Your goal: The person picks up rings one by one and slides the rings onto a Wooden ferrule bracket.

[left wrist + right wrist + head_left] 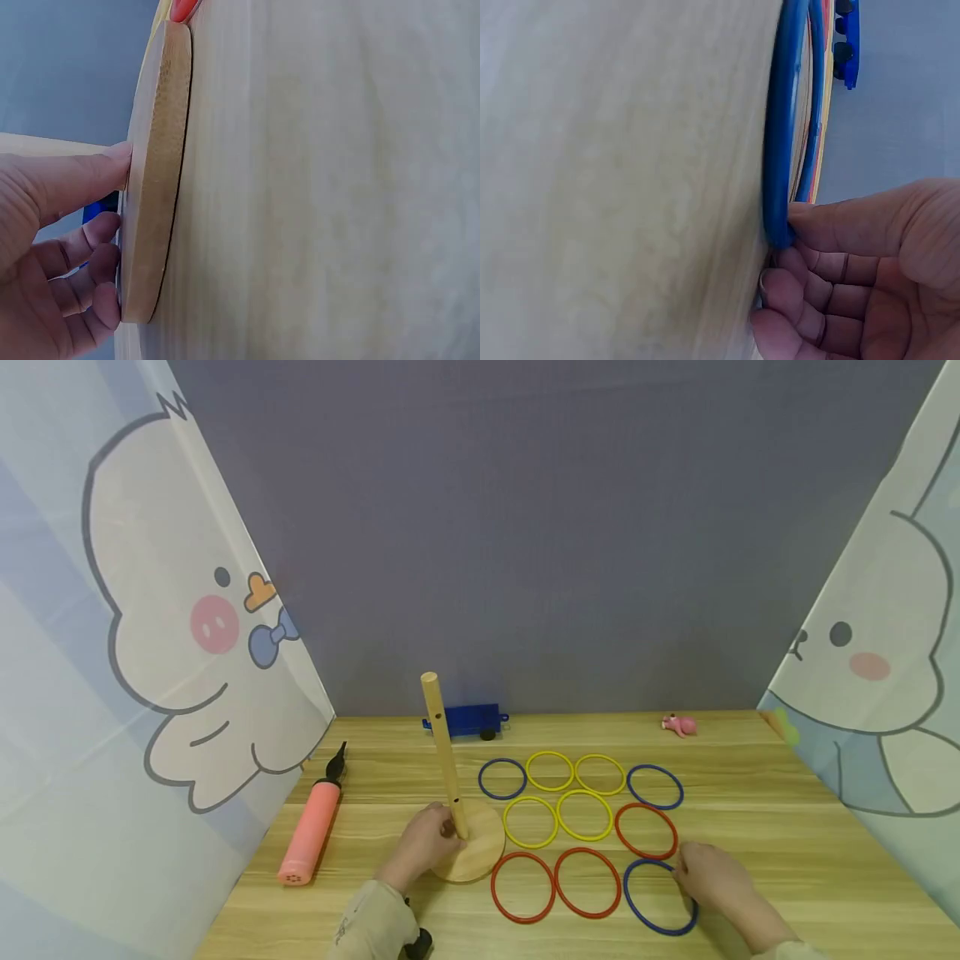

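A light wooden post (444,752) rises from a round wooden base (480,852), left of centre in the head view. My left hand (426,842) is at the foot of the post, its thumb (90,176) in front of it and the other fingertips curled down at the base; the index finger is mostly hidden in the left wrist view. On the right, my right hand (711,875) pinches the near blue ring (637,906) at its right edge. Thumb and curled fingers meet at that blue ring (781,150) in the right wrist view, close to the tabletop.
Several more rings lie flat between the hands: red rings (523,922), yellow rings (531,846) and blue rings (502,798). A pink pump (311,835) lies at left. Along the back are a blue wheeled toy (472,720) and a small pink figure (679,725).
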The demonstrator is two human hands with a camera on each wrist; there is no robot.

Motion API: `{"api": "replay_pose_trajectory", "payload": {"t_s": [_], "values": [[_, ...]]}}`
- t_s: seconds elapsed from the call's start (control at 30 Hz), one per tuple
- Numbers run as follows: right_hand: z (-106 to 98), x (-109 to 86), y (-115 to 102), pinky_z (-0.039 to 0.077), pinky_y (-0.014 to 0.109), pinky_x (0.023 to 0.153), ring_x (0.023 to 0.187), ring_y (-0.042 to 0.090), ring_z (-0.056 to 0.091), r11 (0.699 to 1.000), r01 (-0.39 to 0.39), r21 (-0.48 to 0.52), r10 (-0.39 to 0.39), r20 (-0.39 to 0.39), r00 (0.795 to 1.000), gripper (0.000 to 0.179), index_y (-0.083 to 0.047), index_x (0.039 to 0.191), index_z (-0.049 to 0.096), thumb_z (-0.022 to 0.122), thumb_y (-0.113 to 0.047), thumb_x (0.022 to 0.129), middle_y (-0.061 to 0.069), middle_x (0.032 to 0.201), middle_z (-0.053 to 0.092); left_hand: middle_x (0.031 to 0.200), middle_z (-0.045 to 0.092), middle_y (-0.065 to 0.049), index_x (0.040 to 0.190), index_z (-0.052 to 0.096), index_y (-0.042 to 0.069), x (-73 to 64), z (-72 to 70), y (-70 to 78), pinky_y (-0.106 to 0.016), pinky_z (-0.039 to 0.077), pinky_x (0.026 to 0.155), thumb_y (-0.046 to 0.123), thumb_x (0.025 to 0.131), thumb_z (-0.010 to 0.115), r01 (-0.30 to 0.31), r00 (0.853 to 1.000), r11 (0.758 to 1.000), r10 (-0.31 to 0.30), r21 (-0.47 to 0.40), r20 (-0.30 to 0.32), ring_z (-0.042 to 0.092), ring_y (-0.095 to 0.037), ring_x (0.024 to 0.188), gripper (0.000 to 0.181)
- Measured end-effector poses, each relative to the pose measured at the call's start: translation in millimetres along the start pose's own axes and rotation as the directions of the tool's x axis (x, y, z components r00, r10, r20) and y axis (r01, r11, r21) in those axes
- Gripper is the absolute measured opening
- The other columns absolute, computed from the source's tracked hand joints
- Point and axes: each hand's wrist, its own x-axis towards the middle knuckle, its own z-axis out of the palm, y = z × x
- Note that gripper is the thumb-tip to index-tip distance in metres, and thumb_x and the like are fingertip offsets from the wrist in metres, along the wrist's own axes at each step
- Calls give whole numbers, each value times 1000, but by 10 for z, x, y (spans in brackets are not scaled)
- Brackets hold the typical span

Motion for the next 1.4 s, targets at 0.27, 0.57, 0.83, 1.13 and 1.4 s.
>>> {"api": "replay_pose_trajectory", "payload": {"t_s": [0.27, 0.57, 0.83, 1.13, 1.4], "values": [[-48, -34, 19, 38, 31, 55, 61, 16, 44, 990, -28, 135, 29, -10, 1000, 29, -11, 69, 47, 70, -9, 86, -1, 66, 46, 80, 55, 3, 83, 69, 11, -5, 13, -15, -29, 44, 65, 11, 75, 83, -24, 999, 999, 24, -23, -31, 51, -12, 73, 16], [-69, -82, 67, 47, 26, 48, 52, 15, 55, 899, -65, 434, 45, 55, 997, 19, -6, 75, 54, 65, -2, 89, 2, 65, 54, 81, 54, 3, 84, 68, 11, 1, 2, -7, -27, 40, 63, 12, 75, 83, -22, 1000, 999, 21, -36, -21, 48, -12, 72, 18], [-126, -66, 99, 53, 30, 52, 58, 14, 58, 709, 1, 705, -112, 112, 987, 12, 7, 90, 59, 63, -4, 92, 9, 72, 60, 83, 54, 0, 86, 67, 8, -5, -3, 4, -29, 40, 65, 11, 75, 83, -11, 1000, 998, 10, -59, -10, 49, -16, 74, 20], [-227, -44, -62, 56, 35, 63, 66, 16, 61, 584, -18, 811, -143, 125, 982, 31, 20, 109, 54, 63, -4, 92, 14, 83, 63, 82, 53, -1, 86, 68, 8, -22, 4, 4, -29, 41, 66, 10, 76, 82, -16, 1000, 996, 14, -91, -16, 49, -16, 75, 18], [-276, -14, -179, 56, 35, 64, 67, 15, 61, 560, 4, 828, -132, 85, 988, 38, 24, 117, 49, 61, -4, 94, 14, 83, 62, 82, 53, -1, 89, 68, 8, -37, 9, 11, -29, 40, 67, 8, 76, 82, -21, 1000, 995, 20, -100, -12, 48, -16, 76, 19]]}}
